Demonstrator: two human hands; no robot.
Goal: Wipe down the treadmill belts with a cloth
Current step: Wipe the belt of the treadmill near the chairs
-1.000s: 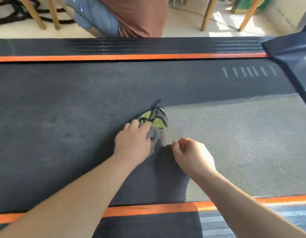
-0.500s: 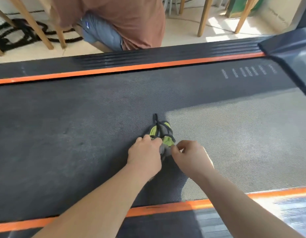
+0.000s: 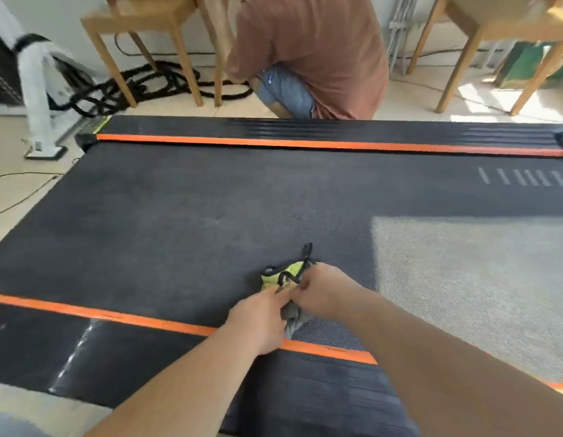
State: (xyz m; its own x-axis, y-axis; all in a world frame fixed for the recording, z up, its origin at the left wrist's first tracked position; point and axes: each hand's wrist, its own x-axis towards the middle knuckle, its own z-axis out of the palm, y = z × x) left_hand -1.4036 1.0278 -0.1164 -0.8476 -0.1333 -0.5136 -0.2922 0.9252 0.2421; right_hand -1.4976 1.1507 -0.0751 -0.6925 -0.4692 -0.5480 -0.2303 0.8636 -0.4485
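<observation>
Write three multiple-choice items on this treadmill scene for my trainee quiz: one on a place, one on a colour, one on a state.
1. Where does the crumpled lime-green and grey cloth lie?
A. on the dark woven treadmill belt
B. on a wooden chair
C. on the tiled floor

2. What colour are the edge stripes along the belt's two sides?
A. white
B. orange
C. blue

3. What are the two hands doing?
A. both hang idle
B. one holds a spray bottle
C. both hold the cloth

Answers: 1 A, the cloth rests on the belt, close to the near stripe. 2 B, both stripes are bright orange. 3 C, the left hand and right hand meet on the cloth, fingers gripping it.
</observation>
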